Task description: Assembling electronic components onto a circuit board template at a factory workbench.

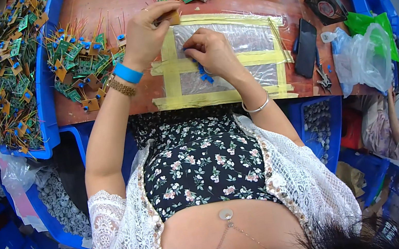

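Note:
My left hand (152,30), with a blue wristband and a bracelet, is raised over the far left part of the taped plastic sheet (253,37). Its fingers are closed on a small brown circuit board (174,19). My right hand (214,53), with a silver bangle at the wrist, is over the middle of the sheet, its thumb and fingers pinched together. What they grip is mostly hidden; a bit of blue shows at the fingertips. Several small blue parts (206,77) lie on the sheet under this hand. Yellow tape (221,61) frames and crosses the sheet.
Wired green and brown boards (77,60) are heaped at the left, with more in a blue tray (47,117). A phone (306,47), keys (324,78), a black fan (326,5) and plastic bags (363,57) occupy the right. Blue bins (321,126) stand below the table edge.

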`<action>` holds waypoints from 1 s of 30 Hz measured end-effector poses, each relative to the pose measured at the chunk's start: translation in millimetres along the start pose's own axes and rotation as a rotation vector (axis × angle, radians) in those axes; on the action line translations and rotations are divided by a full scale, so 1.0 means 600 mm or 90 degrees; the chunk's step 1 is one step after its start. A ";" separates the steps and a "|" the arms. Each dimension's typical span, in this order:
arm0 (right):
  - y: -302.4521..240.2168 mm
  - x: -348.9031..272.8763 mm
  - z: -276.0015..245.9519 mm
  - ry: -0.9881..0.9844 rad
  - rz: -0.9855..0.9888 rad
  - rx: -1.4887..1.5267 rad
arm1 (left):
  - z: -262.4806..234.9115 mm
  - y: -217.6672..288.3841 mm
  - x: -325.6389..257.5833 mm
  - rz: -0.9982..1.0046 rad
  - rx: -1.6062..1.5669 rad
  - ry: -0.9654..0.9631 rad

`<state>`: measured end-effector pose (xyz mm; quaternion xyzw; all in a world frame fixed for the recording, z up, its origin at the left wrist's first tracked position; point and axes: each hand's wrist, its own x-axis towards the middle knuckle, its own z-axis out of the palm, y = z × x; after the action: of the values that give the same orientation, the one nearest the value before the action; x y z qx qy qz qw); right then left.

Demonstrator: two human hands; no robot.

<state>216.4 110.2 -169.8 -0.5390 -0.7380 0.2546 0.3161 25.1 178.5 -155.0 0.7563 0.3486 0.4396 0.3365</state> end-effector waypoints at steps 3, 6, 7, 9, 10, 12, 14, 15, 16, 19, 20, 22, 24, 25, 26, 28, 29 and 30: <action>-0.016 0.006 0.007 0.032 -0.014 -0.060 | 0.001 -0.011 -0.020 -0.106 -0.126 0.023; -0.020 0.003 0.011 0.059 -0.013 -0.120 | -0.005 0.000 -0.029 -0.216 -0.231 0.024; -0.023 0.002 0.012 0.058 -0.013 -0.120 | -0.008 0.006 -0.029 -0.290 -0.298 0.028; -0.030 -0.002 0.016 0.104 -0.032 -0.241 | -0.005 0.001 -0.029 -0.214 -0.374 0.100; -0.032 -0.002 0.017 0.105 -0.031 -0.242 | -0.006 0.001 -0.027 -0.194 -0.390 0.172; -0.036 -0.002 0.017 0.077 -0.014 -0.273 | -0.005 0.008 -0.025 -0.151 -0.368 0.320; -0.035 0.001 0.015 0.068 -0.002 -0.256 | -0.007 0.039 -0.028 -0.125 -0.330 0.338; -0.034 0.002 0.013 0.058 0.007 -0.238 | -0.008 0.053 -0.037 -0.097 -0.289 0.358; -0.033 0.002 0.008 0.059 0.008 -0.239 | -0.012 0.068 -0.053 -0.094 -0.117 0.345; -0.031 0.001 -0.001 0.122 -0.101 -0.225 | -0.015 0.094 -0.118 0.043 0.050 0.261; -0.040 -0.002 -0.005 0.115 -0.162 -0.181 | -0.017 0.097 -0.143 0.038 0.052 0.262; -0.047 -0.012 0.001 0.105 -0.221 -0.133 | -0.014 0.097 -0.190 0.096 0.234 0.059; -0.044 -0.022 0.015 0.036 -0.239 -0.187 | 0.003 0.093 -0.229 0.057 0.282 0.036; -0.045 -0.024 0.017 0.031 -0.241 -0.182 | 0.009 0.088 -0.242 0.021 0.331 0.015; -0.045 -0.025 0.016 0.037 -0.215 -0.167 | 0.004 0.081 -0.251 0.028 0.336 -0.012; -0.042 -0.028 0.013 0.040 -0.187 -0.150 | 0.001 0.089 -0.256 -0.021 0.316 -0.022; -0.039 -0.030 0.011 0.051 -0.180 -0.153 | -0.002 0.097 -0.254 -0.064 0.295 -0.032; -0.037 -0.031 0.009 0.062 -0.172 -0.156 | -0.009 0.099 -0.255 -0.042 0.347 -0.069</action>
<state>202.5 85.6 -161.3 -0.4812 -0.8130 0.0921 0.3145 -23.0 22.1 -170.6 0.8295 0.4600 0.2773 0.1533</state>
